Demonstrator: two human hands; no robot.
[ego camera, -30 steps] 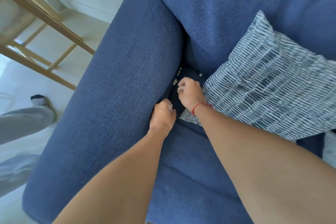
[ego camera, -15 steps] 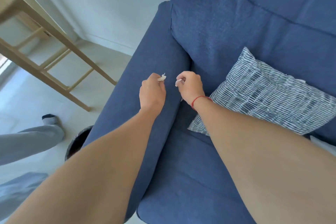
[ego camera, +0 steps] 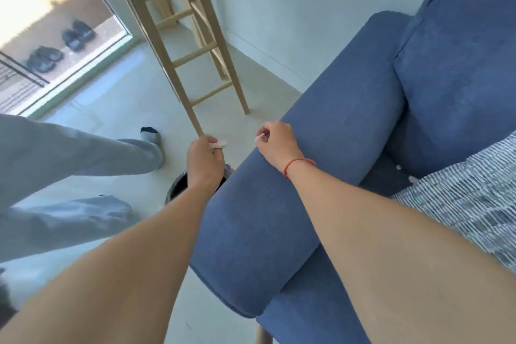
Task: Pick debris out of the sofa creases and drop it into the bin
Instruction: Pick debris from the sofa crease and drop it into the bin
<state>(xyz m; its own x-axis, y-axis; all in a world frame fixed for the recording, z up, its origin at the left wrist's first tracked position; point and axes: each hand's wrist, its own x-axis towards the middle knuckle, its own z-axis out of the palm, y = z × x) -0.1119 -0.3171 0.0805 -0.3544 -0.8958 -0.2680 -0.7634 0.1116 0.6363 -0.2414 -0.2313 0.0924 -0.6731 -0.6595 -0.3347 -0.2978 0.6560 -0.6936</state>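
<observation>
The left hand (ego camera: 203, 160) pinches a scrap (ego camera: 218, 144) above the bin (ego camera: 178, 187). At 3 o'clock, the right hand (ego camera: 276, 141) pinches a bit (ego camera: 260, 136) over the sofa arm (ego camera: 293, 204).

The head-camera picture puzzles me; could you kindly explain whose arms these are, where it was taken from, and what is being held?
There is no machine: a person wears a wide-angle camera on the head, looking down at their own bare arms. The left hand pinches a pale scrap of debris above a dark bin on the floor beside the blue sofa's armrest. The right hand, with a red string bracelet at the wrist, pinches a smaller white bit over that armrest. A striped cushion lies on the seat, and a wooden stool stands nearby.
</observation>
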